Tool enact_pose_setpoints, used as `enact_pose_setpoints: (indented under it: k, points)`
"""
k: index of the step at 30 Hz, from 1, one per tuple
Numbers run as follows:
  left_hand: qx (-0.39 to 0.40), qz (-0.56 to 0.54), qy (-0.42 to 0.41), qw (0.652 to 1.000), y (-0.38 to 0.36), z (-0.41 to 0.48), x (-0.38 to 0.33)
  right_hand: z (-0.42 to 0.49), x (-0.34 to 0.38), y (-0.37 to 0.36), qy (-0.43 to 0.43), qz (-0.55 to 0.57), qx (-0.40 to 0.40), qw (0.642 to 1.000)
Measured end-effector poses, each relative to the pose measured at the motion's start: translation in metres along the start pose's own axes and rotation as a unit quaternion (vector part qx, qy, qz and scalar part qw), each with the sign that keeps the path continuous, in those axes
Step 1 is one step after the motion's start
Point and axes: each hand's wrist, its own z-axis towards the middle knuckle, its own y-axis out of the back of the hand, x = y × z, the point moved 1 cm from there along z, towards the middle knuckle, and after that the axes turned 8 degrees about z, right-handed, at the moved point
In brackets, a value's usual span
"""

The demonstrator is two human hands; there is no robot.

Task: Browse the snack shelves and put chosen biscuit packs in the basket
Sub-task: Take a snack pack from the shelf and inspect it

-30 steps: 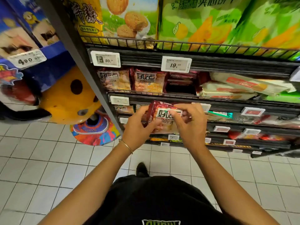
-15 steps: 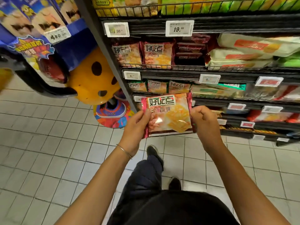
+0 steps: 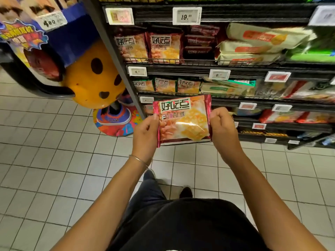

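Observation:
A red and yellow biscuit pack point(image 3: 183, 120) with large Chinese lettering is held flat and face up in front of the lower shelves. My left hand point(image 3: 145, 133) pinches its left edge and my right hand point(image 3: 223, 127) grips its right edge. Matching packs point(image 3: 165, 46) stand on the shelf above, and smaller ones point(image 3: 165, 85) sit one shelf lower. No basket is in view.
The black wire shelf unit point(image 3: 235, 67) with price tags runs across the top right, holding cream and green packs point(image 3: 253, 44). A yellow spotted display figure point(image 3: 94, 77) on a colourful base stands at the left. White tiled floor point(image 3: 54, 160) lies below.
The pack came away from the shelf and turned face up between both hands. The view tilted down, showing more floor and lower shelves.

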Motion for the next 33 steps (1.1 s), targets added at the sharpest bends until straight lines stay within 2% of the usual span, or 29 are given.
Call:
enact_pose_setpoints:
  k: [6, 10, 17, 22, 26, 29, 31, 33]
  points:
    - [-0.002, -0.025, 0.041, 0.999, 0.006, -0.002, -0.014, -0.002, 0.011, 0.0, -0.062, 0.098, 0.033, 0.993]
    - [0.002, -0.087, 0.117, 0.989, 0.005, -0.001, -0.024, 0.0, 0.012, 0.002, -0.074, 0.068, 0.032, 0.994]
    - [0.024, -0.122, 0.189, 0.974, -0.004, 0.004, -0.029, 0.017, 0.011, 0.011, -0.181, 0.081, 0.016, 0.98]
    - [0.039, -0.159, 0.243, 0.956, -0.01, 0.011, -0.036, 0.021, 0.004, 0.016, -0.22, 0.106, 0.03, 0.969]
    - [0.105, -0.154, 0.182, 0.966, -0.012, 0.012, -0.04, 0.017, 0.0, 0.023, -0.178, 0.091, 0.056, 0.978]
    - [0.109, -0.178, 0.11, 0.972, -0.011, 0.012, -0.043, 0.019, 0.0, 0.027, -0.15, 0.072, 0.079, 0.983]
    - [0.104, -0.161, 0.058, 0.98, -0.011, 0.013, -0.044, 0.02, -0.001, 0.027, -0.145, 0.109, 0.077, 0.98]
    - [0.114, -0.114, 0.0, 0.987, -0.014, 0.01, -0.047, 0.019, -0.002, 0.024, -0.165, 0.194, 0.059, 0.965]
